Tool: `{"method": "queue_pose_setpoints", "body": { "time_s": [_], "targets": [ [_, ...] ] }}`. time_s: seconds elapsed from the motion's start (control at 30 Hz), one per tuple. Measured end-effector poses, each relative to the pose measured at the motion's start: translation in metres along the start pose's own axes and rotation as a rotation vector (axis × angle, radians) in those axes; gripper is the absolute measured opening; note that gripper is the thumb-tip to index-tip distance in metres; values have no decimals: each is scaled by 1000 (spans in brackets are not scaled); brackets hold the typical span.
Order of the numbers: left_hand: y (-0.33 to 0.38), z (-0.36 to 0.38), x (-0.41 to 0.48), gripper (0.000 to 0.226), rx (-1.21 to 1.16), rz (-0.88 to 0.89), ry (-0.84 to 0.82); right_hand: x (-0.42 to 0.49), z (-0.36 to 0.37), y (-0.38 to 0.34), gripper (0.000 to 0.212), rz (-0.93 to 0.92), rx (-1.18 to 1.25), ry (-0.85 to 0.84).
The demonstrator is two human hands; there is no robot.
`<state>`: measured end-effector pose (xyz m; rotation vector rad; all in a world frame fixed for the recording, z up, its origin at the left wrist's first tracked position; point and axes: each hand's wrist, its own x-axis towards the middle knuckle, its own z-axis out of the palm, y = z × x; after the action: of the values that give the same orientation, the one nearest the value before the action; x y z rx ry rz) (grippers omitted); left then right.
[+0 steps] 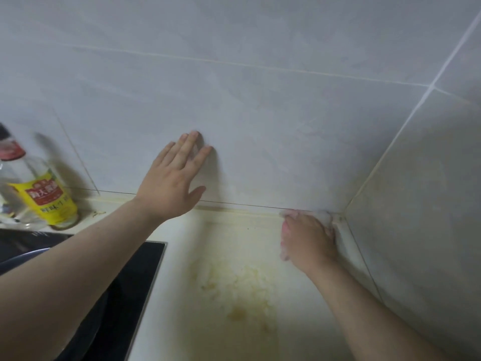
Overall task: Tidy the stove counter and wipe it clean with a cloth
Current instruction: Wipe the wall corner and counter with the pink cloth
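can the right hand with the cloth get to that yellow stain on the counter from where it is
Probably yes. The right hand presses the cloth into the back corner, and the yellow stain lies on open counter just nearer the person, with nothing between them.

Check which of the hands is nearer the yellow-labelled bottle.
Left. The left hand is flat on the wall tiles just right of the bottle. The right hand is far off in the counter's back right corner, pressing the cloth.

Blurred, unreadable red-and-yellow label w/ Chinese chars on clear bottle (39, 194), far left.
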<state>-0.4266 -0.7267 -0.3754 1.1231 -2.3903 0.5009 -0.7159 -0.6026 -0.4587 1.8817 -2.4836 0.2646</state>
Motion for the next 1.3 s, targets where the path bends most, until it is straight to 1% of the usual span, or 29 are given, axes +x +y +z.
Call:
{"method": "queue_pose_setpoints", "body": {
  "time_s": [0.07, 0.13, 0.17, 0.23, 0.4, 0.53, 0.63, 0.7, 0.83, 0.93, 1.07, 1.13, 1.2, 1.3],
  "targets": [
    [-15, -5, -8, 95, 2, -114, -39, 2, 5, -25, 43, -110, 31, 30],
    [-32, -10, -18, 108, -15, -254, -88, 4, 5, -55, 36, -201, 74, 23],
    [-41, -13, -22, 110, -32, -307, -101, 6, 5, -68, 35, -230, 115, 14],
    [-58, -17, -26, 105, -39, -341, -86, 10, 5, -84, 36, -245, 166, 12],
    [-88, -11, -27, 103, 24, -273, -68, 15, 12, -95, 34, -204, 177, 75],
    [-93, -2, -28, 93, 29, -232, 11, 19, 19, -108, 34, -187, 153, 86],
    [-96, -2, -30, 90, 33, -204, 40, 22, 31, -138, 37, -212, 168, 54],
    [-99, -4, -32, 86, 30, -176, 59, 25, 33, -161, 38, -231, 135, 26],
    [-105, -10, -34, 82, -8, -127, 60, 30, 28, -211, 48, -312, 72, -13],
    [-110, -15, -35, 79, -50, -102, 56, 34, 29, -238, 44, -307, 61, -27],
    [-123, -17, -39, 74, -62, -32, 22, 31, 31, -235, 41, -306, 67, -34],
    [-133, -16, -45, 72, -57, -27, -12, 28, 28, -226, 34, -329, 112, -47],
    [-144, -17, -50, 70, -60, -29, -38, 26, 25, -216, 35, -343, 145, -57],
    [-151, -23, -54, 63, -109, -33, -42, 26, 24, -210, 36, -301, 52, -19]
  ]
}}
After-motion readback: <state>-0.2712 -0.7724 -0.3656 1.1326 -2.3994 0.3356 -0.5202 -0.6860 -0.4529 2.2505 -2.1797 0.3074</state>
